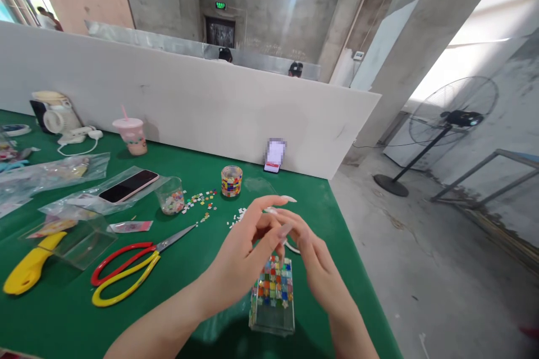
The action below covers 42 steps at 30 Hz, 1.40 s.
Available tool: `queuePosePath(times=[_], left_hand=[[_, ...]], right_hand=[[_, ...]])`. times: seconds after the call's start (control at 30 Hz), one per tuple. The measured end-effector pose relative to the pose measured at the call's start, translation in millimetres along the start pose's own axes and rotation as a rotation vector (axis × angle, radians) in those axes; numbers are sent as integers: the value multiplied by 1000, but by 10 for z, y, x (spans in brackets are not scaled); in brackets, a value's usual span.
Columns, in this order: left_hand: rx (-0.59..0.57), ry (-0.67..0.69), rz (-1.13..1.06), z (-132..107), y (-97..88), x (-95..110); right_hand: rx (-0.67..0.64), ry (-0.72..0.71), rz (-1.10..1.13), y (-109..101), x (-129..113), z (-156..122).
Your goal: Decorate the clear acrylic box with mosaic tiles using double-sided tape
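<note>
My left hand (246, 238) and my right hand (314, 255) meet in the air over a clear box (275, 317), their fingers crossing and touching. On the left one, thumb and index finger are stretched apart while the others curl; the right one has its fingers loosely bent toward it. No object shows in either. Rows of small coloured mosaic tiles (273, 289) cover the box's upper part, and its near end is bare. White tile pieces (236, 217) lie just beyond my left hand. A white curved item (292, 247) is partly hidden behind my fingers.
Left of my hands lie scissors (145, 266), a yellow-handled tool (33, 266), a clear plastic piece (86, 241) and a phone (129, 185). A cup of tiles (170, 196), a mosaic-covered jar (231, 182) and a pink cup (132, 137) stand farther back. Another phone (275, 156) leans on the white partition (202, 106).
</note>
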<state>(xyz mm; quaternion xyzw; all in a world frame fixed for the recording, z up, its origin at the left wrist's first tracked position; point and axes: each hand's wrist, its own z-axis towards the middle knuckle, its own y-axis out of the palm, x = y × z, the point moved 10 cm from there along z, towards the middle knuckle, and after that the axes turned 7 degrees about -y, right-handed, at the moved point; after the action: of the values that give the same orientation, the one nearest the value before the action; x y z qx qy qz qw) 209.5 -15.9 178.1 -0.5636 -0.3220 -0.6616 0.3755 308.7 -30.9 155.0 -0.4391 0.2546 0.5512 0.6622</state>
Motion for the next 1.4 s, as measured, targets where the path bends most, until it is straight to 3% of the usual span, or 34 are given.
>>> queuePosePath(times=[0.1, 0.23, 0.37, 0.57, 0.73, 0.87, 0.97, 1.03, 1.2, 1.3, 1.4], left_hand=[[15, 60, 3, -35, 82, -26], [28, 70, -127, -43, 174, -72], [68, -13, -366, -3, 218, -180], [187, -17, -484, -22, 137, -195], [124, -98, -506, 12, 194, -228], [249, 23, -288, 4, 27, -171], [329, 249, 54, -90, -118, 116], [231, 340, 271, -134, -70, 298], [-66, 317, 685, -182, 150, 391], [-114, 447, 877, -232, 312, 421], [-84, 587, 997, -279, 418, 446]], right_hand=[[216, -109, 18, -62, -287, -116], [366, -128, -36, -142, -330, -207], [430, -55, 139, -177, -200, -211], [405, 47, 384, -82, -12, -181], [435, 24, 405, -95, -18, -194], [435, 32, 444, -104, -28, -203], [466, 1, 433, -189, -71, -207], [467, -8, 414, -238, -93, -199], [429, -41, 391, -292, -163, -165], [401, -61, 431, -256, -198, -145], [388, -49, 498, -208, -181, -134]])
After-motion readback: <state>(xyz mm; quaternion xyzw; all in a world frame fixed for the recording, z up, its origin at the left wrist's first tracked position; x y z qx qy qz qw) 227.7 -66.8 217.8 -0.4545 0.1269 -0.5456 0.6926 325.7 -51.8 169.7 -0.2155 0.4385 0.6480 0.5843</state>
